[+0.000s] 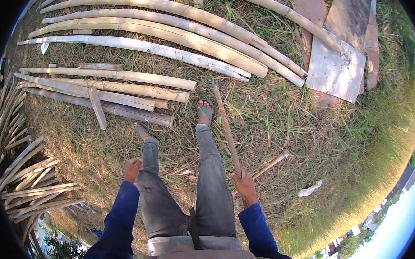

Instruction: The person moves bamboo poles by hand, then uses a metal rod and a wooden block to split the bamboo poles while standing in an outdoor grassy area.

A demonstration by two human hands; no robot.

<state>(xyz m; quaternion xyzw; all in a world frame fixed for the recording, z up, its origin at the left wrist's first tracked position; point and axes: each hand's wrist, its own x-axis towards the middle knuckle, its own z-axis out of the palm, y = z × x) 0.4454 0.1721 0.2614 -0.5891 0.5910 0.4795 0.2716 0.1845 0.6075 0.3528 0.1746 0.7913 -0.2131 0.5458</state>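
My right hand [246, 187] is wrapped round the near end of a long rusty-brown rod [227, 130] with a rough, ridged surface. The rod slants away from me, and its far end is beside my right foot. Behind that hand, a pale wooden stick [268, 167] lies slantwise on the grass. My left hand [132, 169] hangs beside my left knee, its fingers curled in, and nothing shows in it. Ahead of my feet, a group of split bamboo poles [120, 86] lies on the ground, with a short wooden piece [97, 107] across them.
More long bamboo poles [152, 27] lie side by side farther off. A grey flat sheet [337, 66] rests on reddish boards at the far right. Piled poles [28, 180] stand at the left. A white scrap [310, 189] lies on the grass to the right.
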